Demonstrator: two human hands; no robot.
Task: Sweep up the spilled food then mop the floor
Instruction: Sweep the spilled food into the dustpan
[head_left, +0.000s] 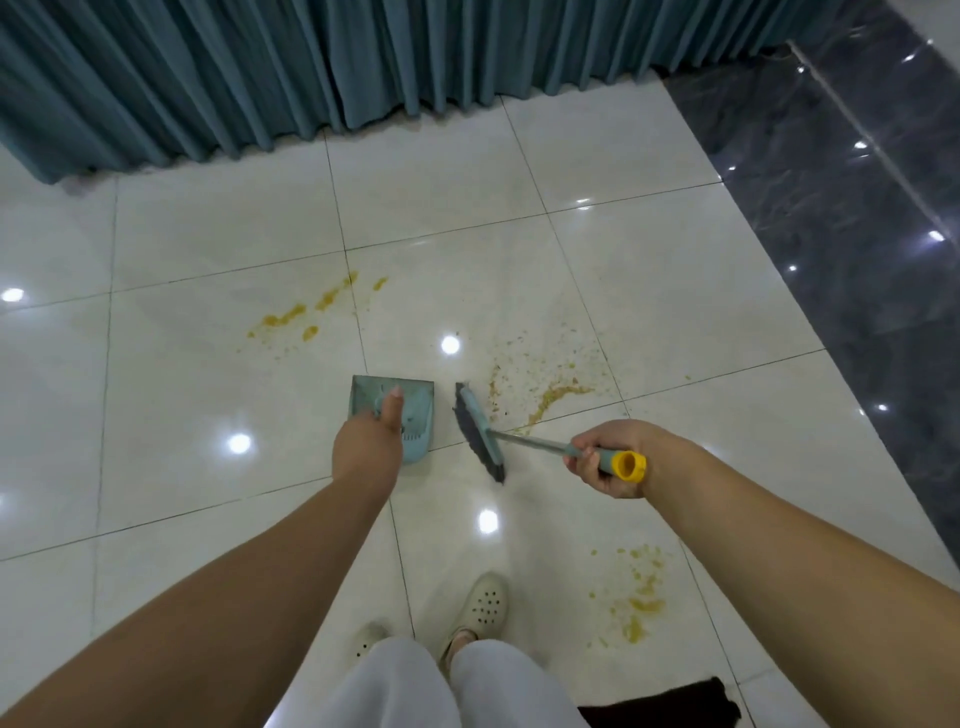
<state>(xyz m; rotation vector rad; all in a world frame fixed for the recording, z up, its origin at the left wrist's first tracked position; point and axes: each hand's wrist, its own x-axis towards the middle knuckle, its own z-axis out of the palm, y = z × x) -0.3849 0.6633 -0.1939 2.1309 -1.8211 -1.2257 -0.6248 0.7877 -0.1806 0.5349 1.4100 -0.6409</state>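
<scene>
Head view: a person's right hand (608, 457) is gripping the broom (480, 434) handle, left hand (371, 441) apparently clasping the dustpan (410, 410) — crumbly, greasy-looking spilled food (545, 400) lying just beyond the bristles, likely smearing.

An indoor room, most likely in a home or a hall: glossy white floor tiles (208, 395) with thin dark joints mirror round ceiling lights. Well beyond the fingers (395, 402), pleated teal curtains (260, 78) hang down to the tiles. Off past the fingers of the right hand (613, 457), a strip of polished dark marble floor (857, 234) borders the white. Yellow food spills (301, 314) lie on the tiles, and pale perforated slippers (483, 603) are the footwear, as worn indoors
</scene>
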